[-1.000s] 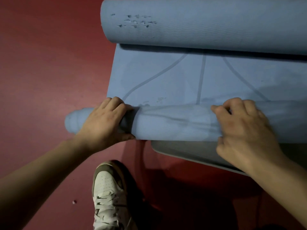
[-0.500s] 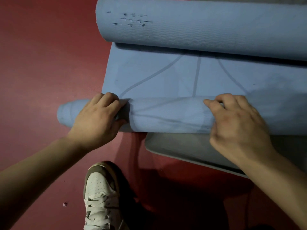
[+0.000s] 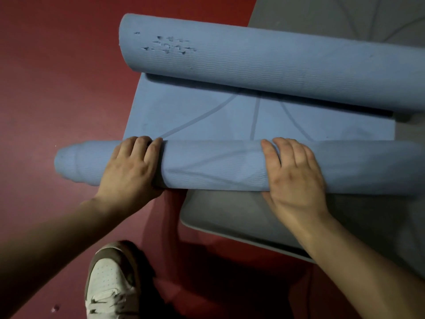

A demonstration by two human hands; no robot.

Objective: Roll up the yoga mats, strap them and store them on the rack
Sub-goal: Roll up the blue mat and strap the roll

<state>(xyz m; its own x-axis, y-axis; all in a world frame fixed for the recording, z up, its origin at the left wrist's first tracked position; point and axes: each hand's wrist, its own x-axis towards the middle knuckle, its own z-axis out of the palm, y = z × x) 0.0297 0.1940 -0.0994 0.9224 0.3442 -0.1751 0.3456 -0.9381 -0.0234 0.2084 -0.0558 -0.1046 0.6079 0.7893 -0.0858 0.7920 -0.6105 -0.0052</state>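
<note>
A blue yoga mat (image 3: 195,116) lies across a grey mat, with line markings on its flat middle stretch. Its near end is wound into a tight roll (image 3: 213,166) that sticks out to the left over the floor. My left hand (image 3: 131,169) wraps over the roll near its left end, fingers on top and thumb on the near side. Further right, my right hand (image 3: 294,178) lies over the same roll in the same way. The mat's far end is curled into a thicker roll (image 3: 276,67) with small tears near its left end.
A grey mat (image 3: 241,217) lies flat under the blue one and reaches toward me and to the far right. Red floor (image 3: 57,77) fills the left side. My white and brown shoe (image 3: 110,284) stands on the floor below my left hand.
The near roll has turned a little further away from me, shortening the flat stretch. My fingers have gone from pinching the roll's far edge to lying over its top.
</note>
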